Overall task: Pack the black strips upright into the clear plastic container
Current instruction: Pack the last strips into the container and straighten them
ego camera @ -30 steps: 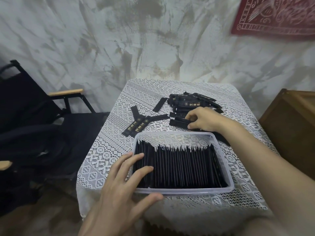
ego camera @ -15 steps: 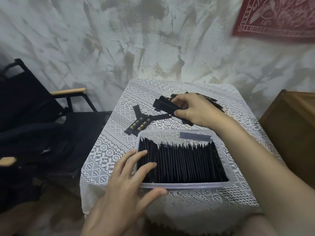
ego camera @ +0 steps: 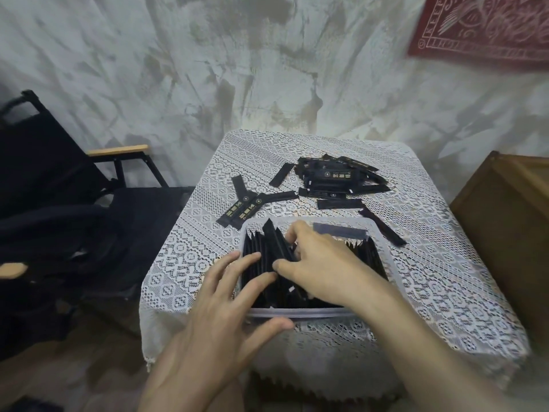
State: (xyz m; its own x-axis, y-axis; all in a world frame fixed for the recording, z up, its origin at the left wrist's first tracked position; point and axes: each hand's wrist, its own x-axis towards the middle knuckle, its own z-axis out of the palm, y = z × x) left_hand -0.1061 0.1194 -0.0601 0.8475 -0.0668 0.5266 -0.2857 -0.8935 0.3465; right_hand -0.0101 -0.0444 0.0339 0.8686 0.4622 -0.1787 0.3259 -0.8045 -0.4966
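The clear plastic container (ego camera: pixel 396 270) sits at the table's near edge, filled with a row of black strips standing upright (ego camera: pixel 370 257). My right hand (ego camera: pixel 320 263) reaches into its left half and grips a black strip (ego camera: pixel 274 242), which tilts among the others. My left hand (ego camera: pixel 225 304) lies with fingers spread over the container's near left corner, fingertips touching the upright strips and thumb against the front wall. A pile of loose black strips (ego camera: pixel 335 176) lies on the table behind the container.
A few loose strips (ego camera: pixel 246 208) lie crossed to the left of the pile, and one (ego camera: pixel 383 227) lies beside the container's right rim. White lace cloth (ego camera: pixel 445 281) covers the table. A black folding chair (ego camera: pixel 59 185) stands left, a brown wooden cabinet (ego camera: pixel 505 221) right.
My right hand has carried a strip from the pile at the back down into the container's left half. My left hand has stayed at the container's near left corner.
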